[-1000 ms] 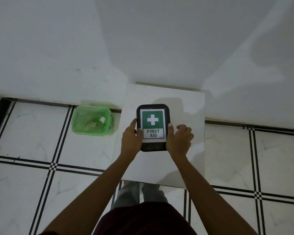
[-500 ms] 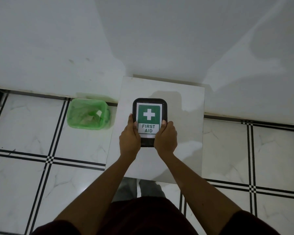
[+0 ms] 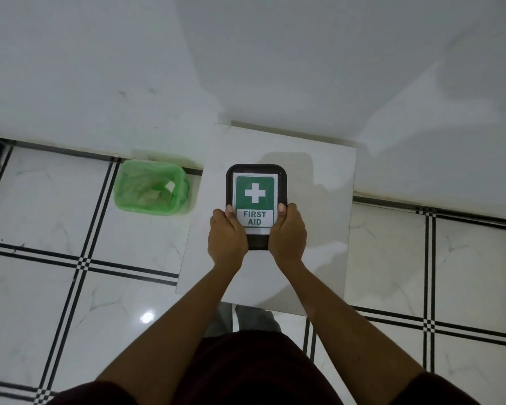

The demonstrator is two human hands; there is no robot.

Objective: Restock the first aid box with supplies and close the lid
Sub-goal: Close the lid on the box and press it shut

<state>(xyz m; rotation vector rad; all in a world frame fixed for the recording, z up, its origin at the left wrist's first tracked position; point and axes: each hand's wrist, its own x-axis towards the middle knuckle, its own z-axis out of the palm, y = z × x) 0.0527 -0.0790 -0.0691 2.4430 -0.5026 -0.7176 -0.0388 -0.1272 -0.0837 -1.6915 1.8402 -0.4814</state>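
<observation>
A black first aid box [image 3: 255,182] with a green and white "FIRST AID" label lies flat on a small white table [image 3: 319,229], its lid down. My left hand [image 3: 227,236] grips the box's near left corner with the thumb on the lid. Opposite it, my right hand [image 3: 288,235] clasps the near right corner the same way. No loose supplies are in sight.
A green bin [image 3: 151,187] lined with a green bag, holding some paper scraps, stands on the tiled floor left of the table, against the white wall. My legs and feet show under the table's near edge.
My right hand has slid from beside the box onto its near right corner, so both hands now clasp the near end. The view has shifted slightly.
</observation>
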